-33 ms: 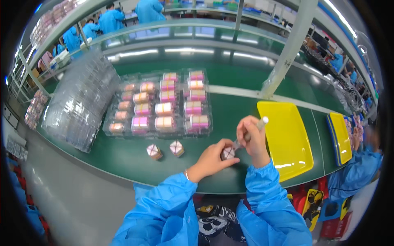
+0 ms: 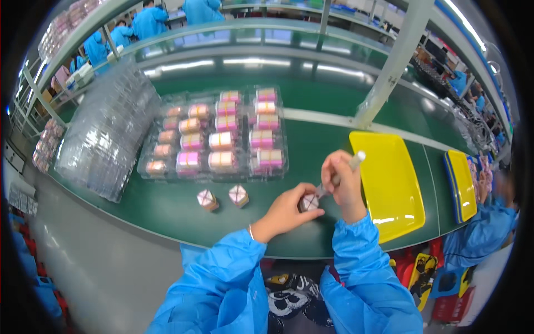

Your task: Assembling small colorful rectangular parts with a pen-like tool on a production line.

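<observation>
My left hand [image 2: 282,213] is closed around a small many-sided block [image 2: 309,202] on the green table, its white top crossed by dark lines. In my right hand [image 2: 344,186] is a whitish pen-shaped tool [image 2: 357,160], held at a slant. Its lower end points down to the left at the block's edge; I cannot tell whether it touches. Two similar blocks, one [image 2: 207,200] farther left and one [image 2: 238,196] nearer my left hand, stand on the table. Behind them a clear plastic tray [image 2: 200,177] holds rows of pink, cream and orange banded pieces.
A yellow tray [image 2: 389,189] lies right of my right hand. Left of the filled tray leans a stack of clear plastic trays [image 2: 105,139]. A metal post [image 2: 392,72] rises behind the yellow tray. At the far right, a co-worker's blue sleeve [image 2: 481,236] reaches beside another yellow tray [image 2: 462,183].
The table and trays sit very slightly higher in the picture. Both hands keep their hold on the block and the pen-shaped tool.
</observation>
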Tool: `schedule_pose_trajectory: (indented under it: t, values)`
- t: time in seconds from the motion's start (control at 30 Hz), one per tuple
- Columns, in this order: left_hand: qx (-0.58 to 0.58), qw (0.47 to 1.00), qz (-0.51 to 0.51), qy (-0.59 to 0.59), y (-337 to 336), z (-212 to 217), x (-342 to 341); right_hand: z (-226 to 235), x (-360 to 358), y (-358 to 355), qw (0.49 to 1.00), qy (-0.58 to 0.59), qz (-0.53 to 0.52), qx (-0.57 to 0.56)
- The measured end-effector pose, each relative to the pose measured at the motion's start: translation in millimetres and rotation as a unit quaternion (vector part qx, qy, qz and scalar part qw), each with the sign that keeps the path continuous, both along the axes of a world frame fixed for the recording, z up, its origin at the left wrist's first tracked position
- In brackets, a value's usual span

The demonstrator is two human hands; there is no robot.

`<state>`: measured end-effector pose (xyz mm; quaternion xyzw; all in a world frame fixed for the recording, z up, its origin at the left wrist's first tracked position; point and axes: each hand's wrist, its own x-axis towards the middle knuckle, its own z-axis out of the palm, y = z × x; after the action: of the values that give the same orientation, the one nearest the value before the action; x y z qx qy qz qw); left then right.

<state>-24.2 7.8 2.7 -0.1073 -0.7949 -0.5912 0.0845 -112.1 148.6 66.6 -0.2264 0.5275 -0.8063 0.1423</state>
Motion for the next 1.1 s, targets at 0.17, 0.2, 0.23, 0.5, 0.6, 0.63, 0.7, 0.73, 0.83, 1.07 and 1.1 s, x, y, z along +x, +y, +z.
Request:
schedule_pose_trajectory:
  t: [0.17, 0.2, 0.23, 0.5, 0.6, 0.63, 0.7, 0.73, 0.83, 1.07, 1.1]
  values:
    - [-0.027, 1.0, 0.011, 0.008, 0, -4, -2, -3, -7, 8, 0.997, -0.023, -0.021, -0.072]
    - [-0.047, 0.998, 0.016, 0.036, 0, -6, -1, 1, -3, 9, 0.996, -0.021, -0.007, -0.086]
    - [-0.065, 0.997, 0.021, 0.038, 0, -5, -4, 6, -2, 9, 0.995, -0.014, 0.004, -0.101]
    - [-0.032, 0.999, 0.009, 0.01, -1, -8, -4, 2, 11, -1, 0.998, 0.052, 0.038, -0.011]
    - [-0.029, 0.999, -0.002, -0.025, -2, -3, -3, 3, 15, -3, 0.996, 0.07, 0.062, -0.004]
    - [-0.031, 0.999, -0.006, -0.025, -2, -2, -3, 4, 17, -3, 0.995, 0.067, 0.07, 0.002]
    - [-0.031, 0.999, -0.011, -0.014, -1, -3, -3, 5, 19, -2, 0.993, 0.087, 0.072, 0.017]
    - [-0.029, 0.999, -0.013, -0.003, -1, -3, -3, 5, 21, -1, 0.992, 0.097, 0.073, 0.025]
    - [-0.036, 0.999, -0.017, 0.012, -1, -9, -4, 7, 23, -3, 0.989, 0.099, 0.105, 0.026]
    - [-0.038, 0.999, -0.017, 0.017, 0, -10, -2, 9, 29, -9, 0.991, 0.059, 0.1, 0.066]
    - [-0.038, 0.999, -0.021, 0.003, 0, -7, -2, 7, 28, -9, 0.992, 0.055, 0.101, 0.058]
